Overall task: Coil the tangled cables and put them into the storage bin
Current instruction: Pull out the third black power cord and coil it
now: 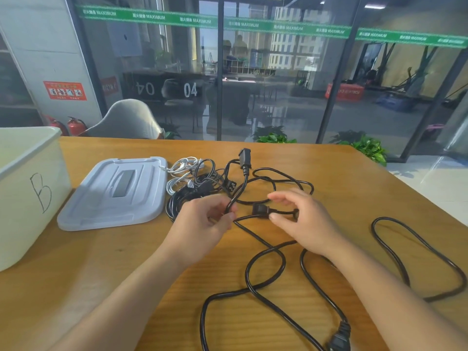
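Bright, even daylight, wide-angle view

Glass wall (278, 72) reflects glare; right hand (304, 221) looks slightly motion-blurred; edges bow, perhaps from lens distortion.

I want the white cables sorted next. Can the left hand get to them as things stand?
Probably, once freed: the left hand is pinching a black cable. The white cables lie uncovered just beyond, beside the lid.

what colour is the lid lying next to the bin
Pale lavender-grey lid with a darker grey centre panel; head view.
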A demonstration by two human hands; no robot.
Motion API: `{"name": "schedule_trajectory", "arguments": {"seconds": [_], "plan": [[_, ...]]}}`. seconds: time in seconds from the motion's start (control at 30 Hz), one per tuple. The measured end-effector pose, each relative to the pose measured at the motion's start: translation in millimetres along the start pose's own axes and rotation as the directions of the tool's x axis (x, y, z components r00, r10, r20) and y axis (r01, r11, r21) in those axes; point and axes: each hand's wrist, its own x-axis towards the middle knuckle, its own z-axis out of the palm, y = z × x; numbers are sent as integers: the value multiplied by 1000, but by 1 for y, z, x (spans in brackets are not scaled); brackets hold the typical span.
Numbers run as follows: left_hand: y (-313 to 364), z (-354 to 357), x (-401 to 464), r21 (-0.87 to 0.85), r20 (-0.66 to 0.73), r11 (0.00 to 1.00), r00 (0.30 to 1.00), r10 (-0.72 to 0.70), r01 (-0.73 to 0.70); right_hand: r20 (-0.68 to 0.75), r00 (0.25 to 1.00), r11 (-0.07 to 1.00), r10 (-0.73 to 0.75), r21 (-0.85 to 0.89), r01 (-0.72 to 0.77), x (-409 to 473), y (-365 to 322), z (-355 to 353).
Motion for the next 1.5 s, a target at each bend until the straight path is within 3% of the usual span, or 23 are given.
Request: {"name": "schedule_trajectory", "arguments": {"seconds": [0.13,0.27,0.47,0.6,0.73,1.03,1.2,1.33,1.43,1.5], "plan": [[1,5,-2,88,66,995,997,32,-38,-17,998,940,53,339,-44,9,-35,11],[3,4,-3,114,79,993,996,35,-44,-79,988,831,134,551,-69,20,-58,27],[17,-8,0,-70,-51,997,998,-22,18,-86,996,830,15,557,35,10,-68,44],[33,-4,-3,-300,39,954,999,35,-22,62,998,719,-19,695,-29,2,-74,50],[41,2,-5,-430,71,902,997,-20,49,81,995,692,-56,722,-20,-3,-82,51],[36,-5,-4,-578,16,807,990,-141,125,175,968,745,-182,667,19,-9,-84,47],[38,-2,-4,-562,17,815,988,-155,137,-19,973,894,-232,389,221,-13,-82,45],[45,-3,-7,-568,16,810,986,-163,143,-147,940,944,-309,74,322,-13,-87,47],[47,-4,-7,-589,12,794,985,-174,147,-132,920,929,-368,-19,369,-12,-88,47],[50,-5,-7,-647,8,747,981,-193,153,-29,919,920,-392,-14,392,-12,-86,47]]}}
